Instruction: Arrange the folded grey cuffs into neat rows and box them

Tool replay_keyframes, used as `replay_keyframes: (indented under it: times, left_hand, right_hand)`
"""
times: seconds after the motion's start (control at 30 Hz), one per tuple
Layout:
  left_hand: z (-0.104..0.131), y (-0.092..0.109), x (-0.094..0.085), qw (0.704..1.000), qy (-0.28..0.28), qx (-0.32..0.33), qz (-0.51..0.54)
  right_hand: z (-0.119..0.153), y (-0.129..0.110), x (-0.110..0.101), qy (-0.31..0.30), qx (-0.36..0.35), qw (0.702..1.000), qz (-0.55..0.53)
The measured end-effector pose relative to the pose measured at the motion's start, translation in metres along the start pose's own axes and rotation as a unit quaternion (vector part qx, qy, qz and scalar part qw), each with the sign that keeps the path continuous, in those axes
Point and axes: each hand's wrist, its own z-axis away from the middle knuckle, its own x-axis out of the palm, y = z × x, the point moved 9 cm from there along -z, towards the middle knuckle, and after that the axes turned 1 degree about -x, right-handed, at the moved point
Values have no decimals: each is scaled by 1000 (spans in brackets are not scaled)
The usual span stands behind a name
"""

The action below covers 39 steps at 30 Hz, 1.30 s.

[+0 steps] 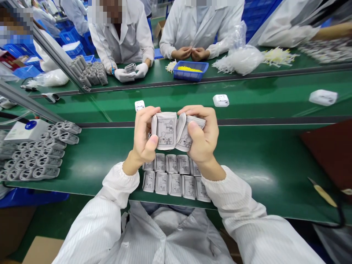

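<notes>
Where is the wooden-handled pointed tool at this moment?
In the head view, the wooden-handled pointed tool lies near the right edge, on the green table, just below the dark red board and beside a black cable.

To the right of the right hand (203,134), a wide bare part of the tabletop (255,157) is giving room to pass, until the wooden-handled tool (323,194) and the dark red board (330,150) are limiting it. On the left, a free strip is running between the left hand (144,135) and the grey stacks (49,156). Nearer the body, rows of grey pieces (168,183) are blocking; ahead, white blocks (221,100) are standing.
</notes>
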Motion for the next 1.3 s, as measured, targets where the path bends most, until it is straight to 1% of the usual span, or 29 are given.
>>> replay_keyframes:
  times: [0.07, 0.2, 0.33, 0.47, 0.67, 0.83, 1.0, 1.1, 1.2, 1.27, 1.3]
  left_hand:
    - [1, -2, 1, 1000, -1, -6, -8]
    - [1, -2, 2, 1000, -7, 3, -2]
    - [1, -4, 2, 1000, -13, -5, -10]
    - [1, -2, 1, 1000, -6, 0, 6]
    - [0, 0, 3, 1000, -10, 4, -14]
    - [-1, 2, 1, 1000, -6, 20, -2]
    - [1, 1, -1, 1000, -12, 4, -21]
    - [2, 0, -2, 999, -11, -3, -30]
    - [0, -5, -2, 1000, -12, 2, -27]
    - [-4, -15, -1, 999, -29, 1, -14]
    - [-6, -22, 0, 999, -46, -4, -6]
  right_hand:
    - [0, 1, 0, -1, 5, 1000, 7]
    - [0, -3, 0, -2, -9, 1000, -3]
    - [0, -4, 0, -4, -9, 1000, -7]
    - [1, -6, 0, -4, -16, 999, -31]
    - [0, -4, -1, -2, -5, 1000, -24]
    - [-1, 1, -2, -1, 5, 1000, -10]
    - [-1, -3, -3, 1, -25, 998, -53]
    - [0, -1, 0, -4, -8, 999, -33]
    - [-5, 2, -1, -18, 1, 1000, -16]
    - [-11, 8, -8, -38, -3, 999, -5]
    - [-14, 14, -15, -49, -4, 999, 6]
